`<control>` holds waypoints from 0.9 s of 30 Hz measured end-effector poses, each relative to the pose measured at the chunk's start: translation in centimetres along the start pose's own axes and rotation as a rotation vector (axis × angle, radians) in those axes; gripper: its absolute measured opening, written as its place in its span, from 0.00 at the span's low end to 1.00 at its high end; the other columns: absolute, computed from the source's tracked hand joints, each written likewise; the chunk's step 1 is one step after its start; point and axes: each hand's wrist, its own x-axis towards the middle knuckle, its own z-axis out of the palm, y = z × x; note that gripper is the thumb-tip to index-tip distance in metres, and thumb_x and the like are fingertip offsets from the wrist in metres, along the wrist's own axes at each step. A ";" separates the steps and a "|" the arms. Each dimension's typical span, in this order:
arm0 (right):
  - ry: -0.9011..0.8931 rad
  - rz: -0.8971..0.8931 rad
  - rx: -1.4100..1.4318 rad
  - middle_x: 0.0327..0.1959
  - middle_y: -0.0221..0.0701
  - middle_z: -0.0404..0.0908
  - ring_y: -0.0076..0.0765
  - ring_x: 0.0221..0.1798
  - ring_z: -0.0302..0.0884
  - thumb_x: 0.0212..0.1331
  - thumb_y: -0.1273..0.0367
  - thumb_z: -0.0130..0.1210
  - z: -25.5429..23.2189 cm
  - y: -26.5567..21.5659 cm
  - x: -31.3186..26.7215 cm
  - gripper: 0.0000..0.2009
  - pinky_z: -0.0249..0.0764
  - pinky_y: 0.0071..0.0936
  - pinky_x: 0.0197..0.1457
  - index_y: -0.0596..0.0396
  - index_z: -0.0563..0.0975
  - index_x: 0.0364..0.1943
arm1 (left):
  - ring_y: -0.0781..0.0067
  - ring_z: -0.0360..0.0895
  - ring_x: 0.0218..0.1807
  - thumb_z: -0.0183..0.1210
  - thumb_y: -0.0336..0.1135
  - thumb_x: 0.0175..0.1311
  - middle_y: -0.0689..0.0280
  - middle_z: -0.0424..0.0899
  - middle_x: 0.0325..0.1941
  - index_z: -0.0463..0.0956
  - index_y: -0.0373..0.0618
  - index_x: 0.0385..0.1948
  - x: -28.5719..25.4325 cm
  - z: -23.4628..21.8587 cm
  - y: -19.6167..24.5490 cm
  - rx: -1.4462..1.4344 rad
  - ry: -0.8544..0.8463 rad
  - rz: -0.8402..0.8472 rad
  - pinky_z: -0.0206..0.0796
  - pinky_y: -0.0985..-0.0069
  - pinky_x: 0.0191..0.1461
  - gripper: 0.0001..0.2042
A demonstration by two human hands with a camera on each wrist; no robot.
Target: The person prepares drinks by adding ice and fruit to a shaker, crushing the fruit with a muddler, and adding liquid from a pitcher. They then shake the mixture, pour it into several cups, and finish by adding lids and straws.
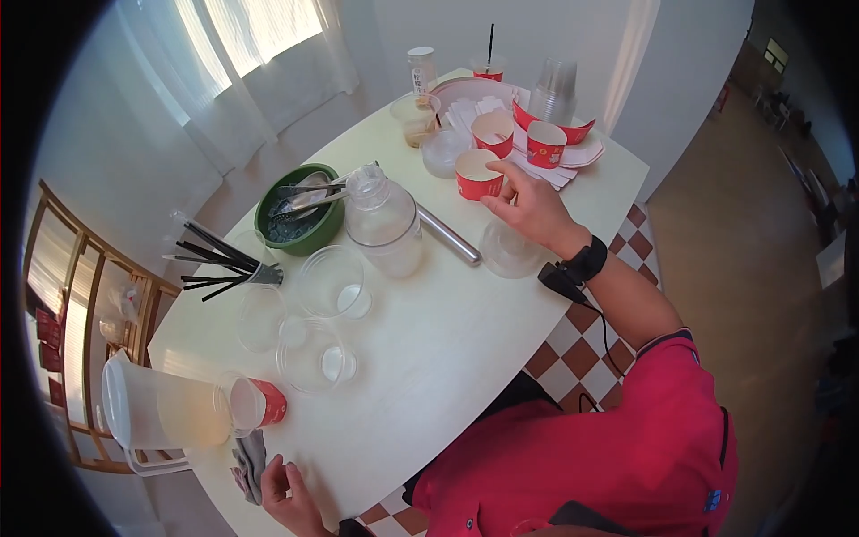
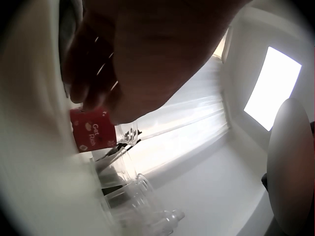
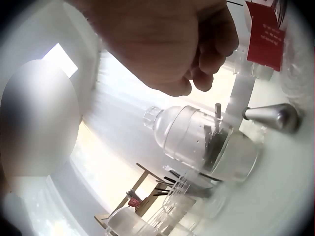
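a person in a red shirt sits at a pale table [image 1: 465, 340]. the right hand [image 1: 530, 208] is stretched out to a red cup [image 1: 477, 174] that stands open side up near the far end. the fingers are a little bent and the tips touch the rim of the cup or sit just beside it; it is hard to tell which. the hand does not wrap round the cup yet. in the right wrist view the fingers [image 3: 211, 44] look loosely curled with nothing in them.

two more red cups [image 1: 519, 136] stand just behind it, near a plate and napkins. a glass jar [image 1: 383, 222] and a metal rod [image 1: 447, 236] lie between the person and the cups. a clear lid [image 1: 506, 251] lies just under the right wrist.

the left hand [image 1: 284, 490] is at the near edge of the table, on a grey cloth [image 1: 250, 465]. its fingers seem curled on the cloth, but the view is too poor to say if they pinch it. a red cup on its side [image 1: 259, 403] lies close by, next to a big jug [image 1: 161, 412].

it looks like the reaching step, just before a pick up. the next move would need the fingers to close round the cup's side, gently, as paper cups squash and tip.
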 end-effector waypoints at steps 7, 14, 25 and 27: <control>-0.039 -0.105 -0.243 0.32 0.36 0.87 0.34 0.33 0.85 0.62 0.65 0.64 0.8 4.6 2.9 0.13 0.77 0.29 0.40 0.58 0.83 0.44 | 0.81 0.71 0.24 0.65 0.19 0.56 0.69 0.76 0.21 0.79 0.38 0.53 -1.1 3.7 10.9 -0.088 -0.091 0.314 0.65 0.81 0.33 0.20; 0.014 -0.090 0.228 0.32 0.26 0.83 0.15 0.29 0.75 0.66 0.72 0.62 -3.5 2.2 -1.8 0.09 0.68 0.17 0.31 0.63 0.80 0.46 | 0.78 0.72 0.20 0.69 0.27 0.57 0.70 0.73 0.19 0.75 0.47 0.60 1.3 6.4 12.7 -0.112 -0.136 0.362 0.66 0.79 0.26 0.26; -0.713 -0.622 0.072 0.25 0.30 0.82 0.25 0.22 0.77 0.51 0.76 0.68 4.7 -10.6 -8.4 0.10 0.70 0.21 0.26 0.54 0.83 0.39 | 0.80 0.74 0.21 0.70 0.26 0.57 0.70 0.77 0.20 0.81 0.43 0.40 3.8 7.6 13.0 -0.057 -0.189 0.472 0.66 0.79 0.27 0.10; -0.724 -0.730 0.123 0.25 0.30 0.82 0.29 0.22 0.78 0.50 0.75 0.68 6.9 -11.5 -8.3 0.10 0.71 0.24 0.25 0.53 0.83 0.38 | 0.76 0.78 0.22 0.69 0.27 0.57 0.68 0.82 0.23 0.82 0.44 0.38 3.3 6.0 13.2 -0.084 -0.137 0.383 0.68 0.79 0.27 0.09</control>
